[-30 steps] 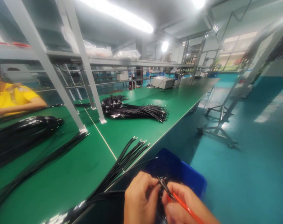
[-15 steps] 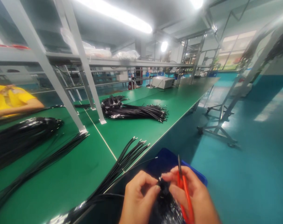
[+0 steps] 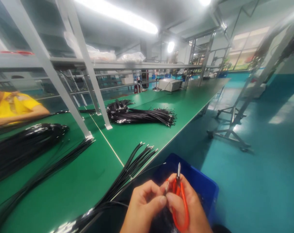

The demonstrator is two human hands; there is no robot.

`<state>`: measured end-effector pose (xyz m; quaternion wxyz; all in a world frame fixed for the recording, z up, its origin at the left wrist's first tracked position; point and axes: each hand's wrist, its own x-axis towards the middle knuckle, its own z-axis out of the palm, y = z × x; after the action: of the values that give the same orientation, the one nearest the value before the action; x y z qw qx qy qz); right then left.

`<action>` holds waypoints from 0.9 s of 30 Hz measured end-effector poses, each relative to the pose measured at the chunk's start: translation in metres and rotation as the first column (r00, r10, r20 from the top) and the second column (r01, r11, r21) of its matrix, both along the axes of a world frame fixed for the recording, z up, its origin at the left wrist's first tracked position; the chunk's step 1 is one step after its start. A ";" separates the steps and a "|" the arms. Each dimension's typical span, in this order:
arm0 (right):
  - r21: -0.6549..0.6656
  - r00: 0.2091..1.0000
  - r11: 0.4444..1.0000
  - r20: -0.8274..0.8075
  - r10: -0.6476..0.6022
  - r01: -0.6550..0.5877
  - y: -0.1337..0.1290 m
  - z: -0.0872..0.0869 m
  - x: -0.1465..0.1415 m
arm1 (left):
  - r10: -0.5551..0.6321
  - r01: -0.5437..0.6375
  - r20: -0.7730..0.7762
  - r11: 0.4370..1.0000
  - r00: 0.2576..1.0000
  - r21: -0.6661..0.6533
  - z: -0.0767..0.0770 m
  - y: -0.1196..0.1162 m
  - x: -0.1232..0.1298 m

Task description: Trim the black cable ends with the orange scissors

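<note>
The left hand (image 3: 143, 202) pinches a tiny, blurry bit (image 3: 166, 188), nearer now to the right hand (image 3: 194, 208), which grips red-handled metal snips (image 3: 178, 177), blades up, so not cutting.

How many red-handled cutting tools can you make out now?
1: the red-handled tool in the right hand, tips upward, with the blue bin beyond. Others may be hidden; the red shapes on the shelf at left are too blurred.

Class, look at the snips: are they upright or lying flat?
Upright: the snips have their blades pointing up and red handles below, in the right hand.
</note>
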<state>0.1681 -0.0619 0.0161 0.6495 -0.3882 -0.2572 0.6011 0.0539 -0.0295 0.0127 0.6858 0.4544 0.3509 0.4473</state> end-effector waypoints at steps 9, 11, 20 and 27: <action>-0.068 0.963 0.978 0.198 -0.180 0.197 0.003 0.000 0.002 | 0.076 -0.072 -0.087 0.996 0.993 0.049 -0.001 0.002 -0.005; -0.023 0.923 0.967 0.303 -0.236 0.254 0.002 0.001 0.000 | 0.115 -0.086 -0.208 0.986 0.971 0.143 -0.001 0.001 -0.005; 0.271 0.421 0.906 0.816 -0.396 0.325 -0.001 -0.009 0.003 | 0.417 -0.113 -0.500 0.841 0.759 0.529 -0.003 -0.013 0.012; 0.470 0.424 0.880 0.784 -0.452 0.070 -0.012 -0.008 0.008 | 0.240 -0.088 -0.455 0.939 0.857 0.331 0.003 -0.003 -0.002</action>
<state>0.1762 -0.0743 0.0080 0.5705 -0.5471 -0.5952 0.1446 0.0519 -0.0321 0.0152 0.4567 0.6190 0.4790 0.4229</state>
